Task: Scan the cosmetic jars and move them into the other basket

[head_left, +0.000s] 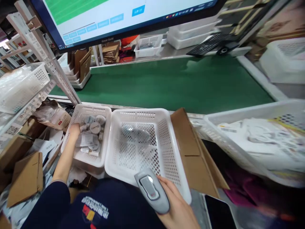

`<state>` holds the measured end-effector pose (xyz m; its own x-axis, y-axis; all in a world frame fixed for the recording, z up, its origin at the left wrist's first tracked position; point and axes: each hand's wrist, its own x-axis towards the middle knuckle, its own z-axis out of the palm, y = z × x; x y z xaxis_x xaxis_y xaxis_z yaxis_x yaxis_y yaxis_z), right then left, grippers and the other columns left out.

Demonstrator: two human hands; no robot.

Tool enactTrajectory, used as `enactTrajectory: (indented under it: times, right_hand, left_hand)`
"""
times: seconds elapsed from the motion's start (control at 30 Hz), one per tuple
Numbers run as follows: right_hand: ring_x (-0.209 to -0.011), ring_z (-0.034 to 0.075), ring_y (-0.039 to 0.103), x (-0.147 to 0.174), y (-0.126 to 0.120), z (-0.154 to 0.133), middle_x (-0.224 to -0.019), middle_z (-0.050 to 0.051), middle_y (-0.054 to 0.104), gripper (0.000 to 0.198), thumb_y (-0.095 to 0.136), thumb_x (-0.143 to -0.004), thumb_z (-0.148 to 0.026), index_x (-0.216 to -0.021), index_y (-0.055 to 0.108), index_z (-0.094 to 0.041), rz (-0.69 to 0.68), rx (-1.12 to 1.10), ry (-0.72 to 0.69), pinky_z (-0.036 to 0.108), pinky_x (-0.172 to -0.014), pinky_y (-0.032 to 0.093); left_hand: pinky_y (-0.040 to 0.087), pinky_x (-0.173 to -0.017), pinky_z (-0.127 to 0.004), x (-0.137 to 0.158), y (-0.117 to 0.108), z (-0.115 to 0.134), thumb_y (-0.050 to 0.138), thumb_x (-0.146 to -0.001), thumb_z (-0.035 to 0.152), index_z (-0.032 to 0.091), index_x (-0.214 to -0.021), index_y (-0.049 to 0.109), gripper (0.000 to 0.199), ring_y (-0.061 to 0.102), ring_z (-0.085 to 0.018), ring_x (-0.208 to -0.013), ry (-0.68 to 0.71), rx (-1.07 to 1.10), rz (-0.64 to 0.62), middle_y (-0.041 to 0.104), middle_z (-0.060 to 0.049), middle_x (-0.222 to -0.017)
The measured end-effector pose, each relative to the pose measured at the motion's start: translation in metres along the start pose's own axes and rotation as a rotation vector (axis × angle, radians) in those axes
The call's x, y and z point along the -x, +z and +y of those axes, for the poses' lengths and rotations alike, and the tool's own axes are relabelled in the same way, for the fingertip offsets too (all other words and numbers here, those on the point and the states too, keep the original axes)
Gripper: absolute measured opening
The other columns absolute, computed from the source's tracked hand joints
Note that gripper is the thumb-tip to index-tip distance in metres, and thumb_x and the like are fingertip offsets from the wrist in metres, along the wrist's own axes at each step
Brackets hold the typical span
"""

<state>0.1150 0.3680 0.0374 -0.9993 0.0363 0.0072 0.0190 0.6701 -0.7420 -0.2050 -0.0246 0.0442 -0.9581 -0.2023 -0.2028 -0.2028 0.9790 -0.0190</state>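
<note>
While the right hand [177,206] grips a scanner [152,190], baskets [145,143] edge a green conveyor [176,82].

Ahead of the right fingers [166,186] the white perforated plastic basket [140,143] lies open; a tilted brown cardboard flap [188,143] walls their right. Small packets [91,136] crowd around the left fingers [75,129].

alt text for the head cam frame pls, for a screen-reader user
A person's left hand reaches into a small white basket of round packaged items, while the right hand holds a grey barcode scanner over a larger white basket. Beyond them lie a green conveyor belt and a monitor.
</note>
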Motion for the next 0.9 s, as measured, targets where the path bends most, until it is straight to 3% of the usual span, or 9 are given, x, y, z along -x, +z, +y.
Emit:
enactTrajectory:
  times: [0.1, 0.17, 0.3, 0.47, 0.6, 0.67, 0.77, 0.83, 0.9]
  right_hand:
    - [-0.108, 0.02, 0.07, -0.008, -0.006, 0.001, -0.127, 0.011, 0.06, 0.044, 0.051, -0.085, -0.021, -0.129, 0.058, -0.019, 0.003, 0.002, -0.063, 0.027, -0.081, 0.058]
    - [-0.1, 0.02, 0.07, -0.017, -0.012, -0.011, -0.118, 0.011, 0.061, 0.042, 0.052, -0.083, -0.019, -0.125, 0.058, -0.018, -0.001, -0.021, -0.063, 0.028, -0.077, 0.058]
    - [-0.087, 0.022, 0.068, -0.034, -0.024, -0.039, -0.102, 0.009, 0.06, 0.04, 0.05, -0.082, -0.018, -0.12, 0.06, -0.017, 0.011, -0.031, -0.017, 0.031, -0.069, 0.054]
    - [-0.086, 0.021, 0.068, -0.021, -0.032, -0.028, -0.099, 0.007, 0.062, 0.034, 0.055, -0.083, -0.022, -0.116, 0.059, -0.018, 0.045, -0.056, 0.011, 0.029, -0.07, 0.054]
    - [-0.094, 0.02, 0.07, 0.007, -0.027, 0.005, -0.109, 0.007, 0.064, 0.031, 0.051, -0.087, -0.024, -0.117, 0.058, -0.021, 0.045, -0.025, 0.046, 0.027, -0.076, 0.054]
    - [-0.097, 0.021, 0.069, 0.013, -0.022, 0.019, -0.111, 0.007, 0.065, 0.028, 0.047, -0.09, -0.025, -0.116, 0.058, -0.022, 0.037, -0.021, 0.101, 0.029, -0.078, 0.054]
    - [-0.097, 0.021, 0.069, 0.012, -0.014, 0.026, -0.111, 0.007, 0.064, 0.029, 0.053, -0.089, -0.029, -0.115, 0.059, -0.022, -0.09, -0.033, 0.105, 0.029, -0.076, 0.055]
    - [-0.098, 0.02, 0.069, 0.006, -0.011, 0.019, -0.112, 0.007, 0.063, 0.032, 0.055, -0.086, -0.029, -0.118, 0.06, -0.021, -0.158, -0.033, 0.077, 0.028, -0.076, 0.056]
    - [-0.098, 0.02, 0.068, 0.0, -0.011, 0.007, -0.112, 0.008, 0.061, 0.033, 0.053, -0.087, -0.026, -0.12, 0.059, -0.021, -0.146, -0.031, 0.067, 0.028, -0.077, 0.056]
  left_hand:
    - [0.052, -0.091, -0.039, 0.043, -0.012, 0.013, 0.056, -0.1, 0.026, 0.015, -0.108, 0.076, 0.024, 0.07, -0.031, -0.103, 0.096, 0.18, 0.112, 0.074, -0.014, -0.106]
    - [0.052, -0.075, -0.029, 0.076, -0.004, 0.035, 0.062, -0.095, 0.038, 0.016, -0.098, 0.076, 0.027, 0.068, -0.021, -0.078, 0.227, 0.535, 0.095, 0.073, -0.008, -0.089]
    - [0.043, -0.053, -0.026, 0.14, 0.037, 0.096, 0.072, -0.077, 0.052, 0.014, -0.081, 0.074, 0.039, 0.058, -0.015, -0.054, 0.306, 1.138, -0.129, 0.067, -0.005, -0.07]
    - [0.045, -0.053, -0.029, 0.18, 0.08, 0.128, 0.07, -0.081, 0.057, 0.012, -0.096, 0.078, 0.049, 0.061, -0.017, -0.054, 0.266, 1.185, -0.367, 0.072, -0.01, -0.08]
    - [0.056, -0.083, -0.037, 0.143, 0.075, 0.103, 0.062, -0.095, 0.041, 0.017, -0.13, 0.073, 0.044, 0.07, -0.023, -0.087, 0.371, 1.004, 0.006, 0.073, -0.014, -0.12]
    - [0.05, -0.106, -0.041, 0.107, 0.065, 0.086, 0.067, -0.092, 0.027, 0.015, -0.143, 0.063, 0.053, 0.064, -0.03, -0.119, 0.362, 0.785, 0.142, 0.062, -0.017, -0.141]
    - [0.025, -0.128, -0.053, 0.053, 0.056, 0.071, 0.086, -0.07, 0.012, 0.008, -0.161, 0.037, 0.103, 0.031, -0.043, -0.154, 0.28, 0.527, 0.106, 0.031, -0.025, -0.166]
    - [0.02, -0.129, -0.056, 0.028, 0.055, 0.072, 0.089, -0.061, 0.005, 0.006, -0.16, 0.035, 0.113, 0.028, -0.046, -0.154, 0.251, 0.517, 0.066, 0.035, -0.029, -0.162]
    - [0.024, -0.128, -0.054, 0.017, 0.053, 0.078, 0.086, -0.064, 0.006, 0.005, -0.154, 0.041, 0.1, 0.037, -0.043, -0.151, 0.229, 0.576, 0.066, 0.048, -0.028, -0.152]
